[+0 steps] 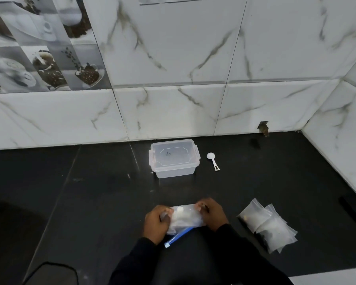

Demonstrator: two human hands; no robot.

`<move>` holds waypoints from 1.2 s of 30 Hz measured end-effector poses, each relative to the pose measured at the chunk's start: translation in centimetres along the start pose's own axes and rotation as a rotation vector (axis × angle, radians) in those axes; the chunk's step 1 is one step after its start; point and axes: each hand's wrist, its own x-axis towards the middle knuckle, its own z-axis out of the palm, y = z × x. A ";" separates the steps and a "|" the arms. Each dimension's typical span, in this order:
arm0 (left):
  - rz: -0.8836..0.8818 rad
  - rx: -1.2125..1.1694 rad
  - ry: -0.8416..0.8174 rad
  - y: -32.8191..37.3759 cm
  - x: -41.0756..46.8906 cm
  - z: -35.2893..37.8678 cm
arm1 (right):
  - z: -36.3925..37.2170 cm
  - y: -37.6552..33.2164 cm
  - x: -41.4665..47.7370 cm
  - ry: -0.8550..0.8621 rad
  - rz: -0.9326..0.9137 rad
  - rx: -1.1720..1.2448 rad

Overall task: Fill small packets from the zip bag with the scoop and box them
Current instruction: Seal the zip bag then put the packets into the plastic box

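While tight in left hand (pixel 155 222) and right hand (pixel 211 212) grips, zip bag (pixel 186 218) crosswise, zip edge (pixel 179 236) nearward.

1 box (pixel 174 172), 1 scoop (pixel 213 160), 1 bag (pixel 186 220)

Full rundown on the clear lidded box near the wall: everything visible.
The clear plastic box is translucent and rectangular with rounded corners. Its lid is on, with a clip latch at each short end, an embossed octagonal outline and a small dark handwritten mark. It stands upright on the black counter, close to the marble-tile wall. No contents show through it. The white scoop lies just to its right, not touching. No hand is on it.
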 end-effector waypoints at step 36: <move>0.229 0.318 -0.374 16.7 19.2 14.6 | -19.2 4.6 15.8 0.343 0.386 -0.382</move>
